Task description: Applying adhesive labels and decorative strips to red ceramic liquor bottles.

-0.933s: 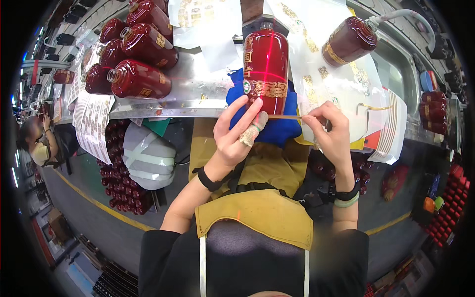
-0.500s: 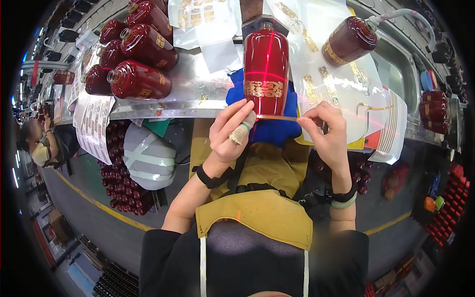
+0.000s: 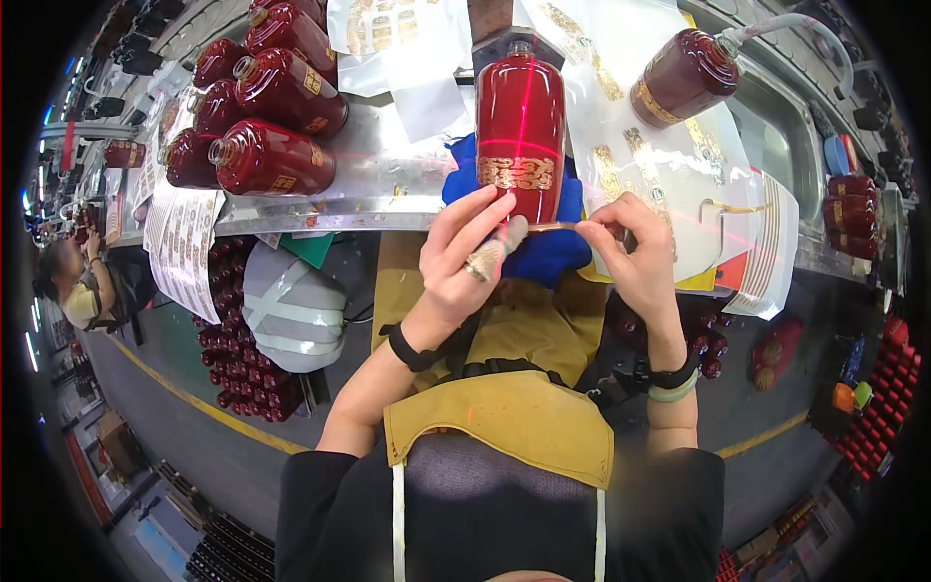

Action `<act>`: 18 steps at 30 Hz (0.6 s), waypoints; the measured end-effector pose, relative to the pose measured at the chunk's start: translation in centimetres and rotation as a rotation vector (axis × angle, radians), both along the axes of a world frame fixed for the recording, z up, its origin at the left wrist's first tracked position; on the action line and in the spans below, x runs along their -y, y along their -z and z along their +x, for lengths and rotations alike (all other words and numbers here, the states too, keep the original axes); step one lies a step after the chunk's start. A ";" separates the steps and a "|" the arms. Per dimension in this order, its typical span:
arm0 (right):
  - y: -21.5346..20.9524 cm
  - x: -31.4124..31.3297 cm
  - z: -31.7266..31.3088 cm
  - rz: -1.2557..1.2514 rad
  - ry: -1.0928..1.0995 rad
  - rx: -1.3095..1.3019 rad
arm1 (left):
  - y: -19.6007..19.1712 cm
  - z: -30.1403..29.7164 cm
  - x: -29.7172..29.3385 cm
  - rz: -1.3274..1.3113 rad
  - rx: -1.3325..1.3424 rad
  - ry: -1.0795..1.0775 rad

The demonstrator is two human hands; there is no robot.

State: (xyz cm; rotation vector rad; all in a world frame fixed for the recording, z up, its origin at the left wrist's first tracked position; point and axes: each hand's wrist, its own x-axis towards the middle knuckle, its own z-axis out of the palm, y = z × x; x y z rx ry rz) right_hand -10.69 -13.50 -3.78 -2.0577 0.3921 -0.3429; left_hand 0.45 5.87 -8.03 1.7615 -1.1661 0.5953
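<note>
A glossy dark-red bottle lies on a blue cloth, its neck pointing away from me and an ornate gold band across its lower part. My left hand has its fingers against the bottle's near left side. Its thumb, in a pale finger cover, presses at the near end by a thin gold strip. The strip runs right from that thumb to my right hand, which pinches its other end between thumb and forefinger. Red laser lines cross the bottle.
Several red bottles lie at the left; another bottle stands tilted at the right by a white hose. Sheets of gold stickers cover the right of the metal bench. A sheet hangs over the left edge.
My left thumb has slid rightward along the strip at the bottle's near end, the left hand shifting slightly right with it. My right hand has moved slightly left, still pinching.
</note>
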 end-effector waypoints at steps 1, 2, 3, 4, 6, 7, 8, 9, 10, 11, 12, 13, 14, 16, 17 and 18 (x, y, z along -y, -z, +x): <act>0.0 -0.1 0.1 0.009 0.007 -0.003 | 0.0 0.0 0.1 -0.038 -0.028 -0.044; 0.0 -0.3 0.2 0.007 0.003 0.003 | 0.0 0.1 0.1 -0.058 -0.063 -0.086; 0.0 -0.5 0.2 0.006 -0.011 0.014 | -0.1 0.0 0.0 -0.078 -0.124 -0.092; -0.1 -0.7 0.2 0.005 -0.023 0.021 | 0.0 0.0 -0.1 -0.077 -0.136 -0.095; -0.2 -0.9 0.3 0.014 -0.022 0.006 | 0.1 0.0 -0.4 -0.051 -0.173 -0.121; -0.2 -0.9 0.3 0.022 -0.019 0.022 | 0.2 0.3 -0.6 -0.024 -0.073 -0.094; -0.2 -0.9 0.3 0.027 -0.015 0.027 | 0.4 0.2 -0.7 -0.029 -0.055 -0.086; -0.3 -0.8 0.3 0.028 -0.017 0.041 | 0.5 0.3 -0.7 -0.027 -0.046 -0.083; -0.3 -0.8 0.3 0.009 -0.029 0.029 | 0.7 0.2 -0.7 -0.017 -0.038 -0.076; -0.3 -0.7 0.3 -0.009 -0.028 0.019 | 0.8 0.2 -0.6 -0.028 -0.027 -0.071; -0.3 -0.6 0.3 -0.011 -0.037 0.016 | 0.9 0.2 -0.6 -0.038 -0.037 -0.074; -0.2 -0.5 0.3 -0.011 -0.029 0.018 | 1.0 0.1 -0.5 -0.028 -0.016 -0.081; -0.2 -0.5 0.3 -0.010 -0.022 0.015 | 0.9 -0.1 -0.5 -0.017 0.005 -0.090; 0.0 -0.5 0.3 -0.002 -0.016 0.015 | 0.7 -0.4 -0.4 0.006 0.044 -0.103; 0.1 -0.6 0.4 0.004 -0.007 0.002 | 0.5 -0.5 -0.4 0.041 0.070 -0.116; 0.1 -0.6 0.4 0.004 -0.010 0.008 | 0.3 -0.6 -0.4 0.027 0.082 -0.115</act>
